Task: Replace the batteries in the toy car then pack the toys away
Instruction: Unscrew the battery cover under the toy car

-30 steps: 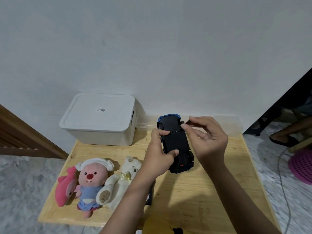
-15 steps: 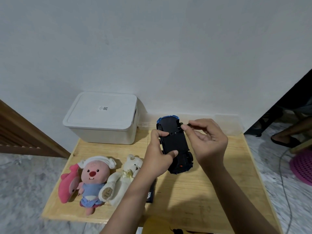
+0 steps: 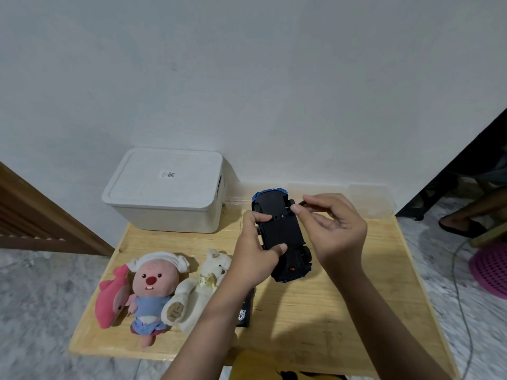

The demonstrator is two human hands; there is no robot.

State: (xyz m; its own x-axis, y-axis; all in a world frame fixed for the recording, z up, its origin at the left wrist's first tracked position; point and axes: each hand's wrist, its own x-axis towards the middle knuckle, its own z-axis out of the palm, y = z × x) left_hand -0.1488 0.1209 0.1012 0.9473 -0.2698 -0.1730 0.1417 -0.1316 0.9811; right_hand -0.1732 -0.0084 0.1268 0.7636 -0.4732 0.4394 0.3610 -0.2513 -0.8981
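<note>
A blue toy car (image 3: 282,231) is held upside down above the wooden table (image 3: 343,311), its black underside facing me. My left hand (image 3: 256,250) grips the car from the left, thumb across the underside. My right hand (image 3: 332,229) pinches a thin dark tool, likely a small screwdriver (image 3: 297,207), with its tip on the underside near the front. A white lidded box (image 3: 167,190) stands at the back left. On the left of the table lie a pink dolphin plush (image 3: 112,300), a pink beaver plush (image 3: 152,286) and a cream bear plush (image 3: 197,292).
A small black item (image 3: 244,314) lies on the table partly under my left forearm. A clear plastic lid or tray (image 3: 367,196) leans at the back right against the wall. Off the table to the right are another person's foot (image 3: 461,223) and a pink basket (image 3: 491,267).
The view has shifted slightly right. My hands keep the same hold on the car and the tool, with barely any movement.
</note>
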